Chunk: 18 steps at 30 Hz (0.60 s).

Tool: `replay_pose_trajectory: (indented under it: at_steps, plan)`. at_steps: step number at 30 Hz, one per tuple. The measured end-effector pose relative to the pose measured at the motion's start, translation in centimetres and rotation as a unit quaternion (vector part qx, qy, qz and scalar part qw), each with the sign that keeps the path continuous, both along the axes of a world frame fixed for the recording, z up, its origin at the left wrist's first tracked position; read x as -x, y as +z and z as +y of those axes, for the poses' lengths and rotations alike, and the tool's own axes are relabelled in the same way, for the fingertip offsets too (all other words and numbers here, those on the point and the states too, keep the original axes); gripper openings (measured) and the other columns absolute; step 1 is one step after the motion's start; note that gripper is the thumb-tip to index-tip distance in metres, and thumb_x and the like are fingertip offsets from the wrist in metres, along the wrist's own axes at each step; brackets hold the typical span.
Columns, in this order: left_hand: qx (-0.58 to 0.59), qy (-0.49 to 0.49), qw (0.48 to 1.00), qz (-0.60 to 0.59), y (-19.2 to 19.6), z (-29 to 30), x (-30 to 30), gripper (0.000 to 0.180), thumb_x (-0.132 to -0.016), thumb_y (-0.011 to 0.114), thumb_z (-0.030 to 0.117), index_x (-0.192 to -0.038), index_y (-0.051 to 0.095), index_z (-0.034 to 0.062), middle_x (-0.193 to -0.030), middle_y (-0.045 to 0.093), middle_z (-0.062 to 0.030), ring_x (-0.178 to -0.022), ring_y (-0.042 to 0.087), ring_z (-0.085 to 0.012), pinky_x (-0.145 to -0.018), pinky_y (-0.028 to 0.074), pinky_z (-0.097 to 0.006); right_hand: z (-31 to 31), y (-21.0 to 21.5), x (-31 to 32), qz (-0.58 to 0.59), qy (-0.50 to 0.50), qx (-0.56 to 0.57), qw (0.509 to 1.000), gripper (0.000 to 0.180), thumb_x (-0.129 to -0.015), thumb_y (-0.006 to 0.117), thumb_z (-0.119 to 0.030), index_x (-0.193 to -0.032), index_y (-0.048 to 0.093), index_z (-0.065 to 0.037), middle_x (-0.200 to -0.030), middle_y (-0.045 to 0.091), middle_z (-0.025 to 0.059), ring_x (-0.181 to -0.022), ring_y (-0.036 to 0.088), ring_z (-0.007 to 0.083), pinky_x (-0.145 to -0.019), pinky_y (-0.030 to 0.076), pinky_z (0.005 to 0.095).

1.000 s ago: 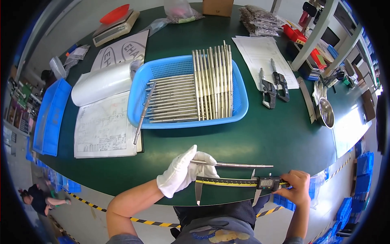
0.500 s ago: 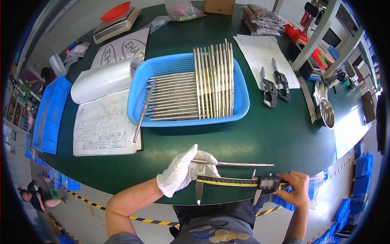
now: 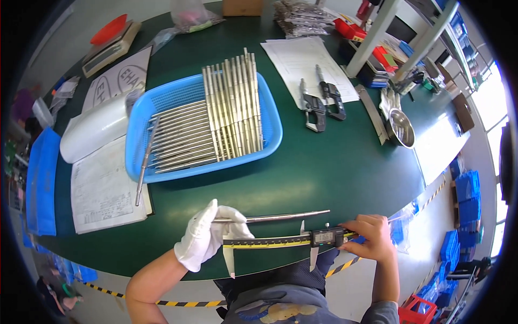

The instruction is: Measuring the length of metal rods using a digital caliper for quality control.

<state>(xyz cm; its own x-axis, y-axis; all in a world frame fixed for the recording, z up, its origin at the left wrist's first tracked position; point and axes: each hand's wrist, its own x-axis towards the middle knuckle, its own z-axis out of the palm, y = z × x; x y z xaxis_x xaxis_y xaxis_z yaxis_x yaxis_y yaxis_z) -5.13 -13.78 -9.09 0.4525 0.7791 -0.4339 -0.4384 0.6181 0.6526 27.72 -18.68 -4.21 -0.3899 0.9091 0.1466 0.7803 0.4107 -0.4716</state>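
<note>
My left hand [image 3: 206,231], in a white glove, is closed on one end of a slim metal rod [image 3: 286,216] that points to the right above the table edge. My bare right hand [image 3: 371,236] grips a digital caliper [image 3: 275,241] by its display slider. The caliper's jaws are spread apart, and its beam lies alongside the rod, on the near side, with a gap between them. The caliper's left end is by the gloved fingers. Beyond my hands, a blue plastic basket [image 3: 274,137] holds many similar rods in two crossed groups; one rod [image 3: 144,167] leans over its left rim.
Two micrometers [image 3: 314,110] lie right of the basket by paper sheets [image 3: 286,59]. Further right are a steel ruler [image 3: 373,116] and a metal bowl [image 3: 401,129]. A drawing [image 3: 105,189], a plastic-wrapped roll [image 3: 97,127] and a blue bin [image 3: 42,183] are at left; a scale [image 3: 112,46] stands behind.
The view has turned, so the basket and table things sit further left in the picture. Both hands keep their holds on the rod and the caliper, with the jaws still apart.
</note>
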Motion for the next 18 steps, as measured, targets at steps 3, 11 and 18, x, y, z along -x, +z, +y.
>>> replay_pose_trajectory:
  at_steps: [3,11,18]
  plan:
    - [0.004,-0.003,1.0,0.003,-0.09,0.02,-0.12,0.055,-0.094,0.027,0.044,-0.083,0.06,0.0007,-0.075,0.061,-0.0159,-0.073,0.062,-0.0292,-0.075,0.051,-0.042,-0.09,0.19,-0.28,0.0,0.0,-0.003,1.0,0.036,-0.062,0.075,-0.033,-0.085,0.066,-0.007,-0.055,0.049,0.0021,-0.047,0.05,0.0188,-0.043,0.038,0.0298]
    - [0.008,0.014,1.0,-0.01,0.02,-0.25,-0.18,0.054,-0.094,0.029,0.045,-0.081,0.06,0.0019,-0.073,0.061,-0.0132,-0.072,0.062,-0.0284,-0.073,0.051,-0.041,0.13,0.38,-0.31,-0.002,0.032,0.001,0.999,0.037,-0.065,0.073,-0.031,-0.093,0.065,-0.007,-0.057,0.048,0.0031,-0.048,0.051,0.0198,-0.044,0.038,0.0302]
    - [0.022,-0.011,1.0,-0.014,0.41,0.2,-0.21,0.055,-0.095,0.027,0.042,-0.085,0.059,-0.0003,-0.077,0.061,-0.0138,-0.075,0.061,-0.0277,-0.078,0.049,-0.041,0.03,-0.25,-0.32,0.017,0.017,0.003,1.0,0.036,-0.063,0.073,-0.029,-0.088,0.066,-0.005,-0.057,0.05,0.0033,-0.047,0.05,0.0196,-0.043,0.037,0.03]
